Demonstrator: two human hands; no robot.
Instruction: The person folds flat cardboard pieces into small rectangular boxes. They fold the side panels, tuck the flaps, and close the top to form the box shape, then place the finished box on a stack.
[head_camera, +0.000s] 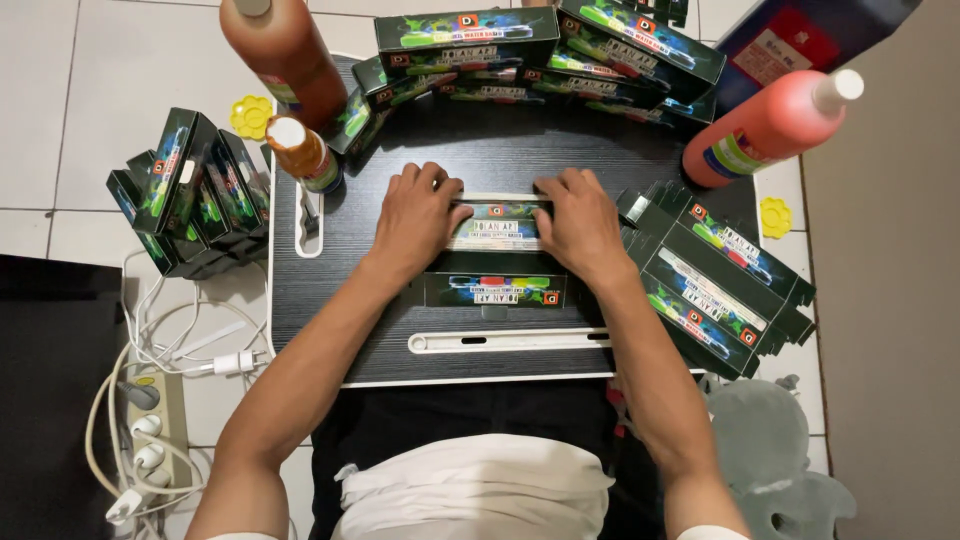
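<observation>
On the black desk (380, 330), the left hand (415, 215) and right hand (580, 225) press a flat carton blank (497, 225) down, each grip splayed flat, holding its fold steady.

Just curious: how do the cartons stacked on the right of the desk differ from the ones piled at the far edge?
The stack on the right lies flat and unfolded, fanned in thin layers; the pile at the far edge is folded up into full rectangular boxes. The right stack sits beside the right hand; the far pile lies beyond both hands. Both share the same dark, colourful print.
</observation>
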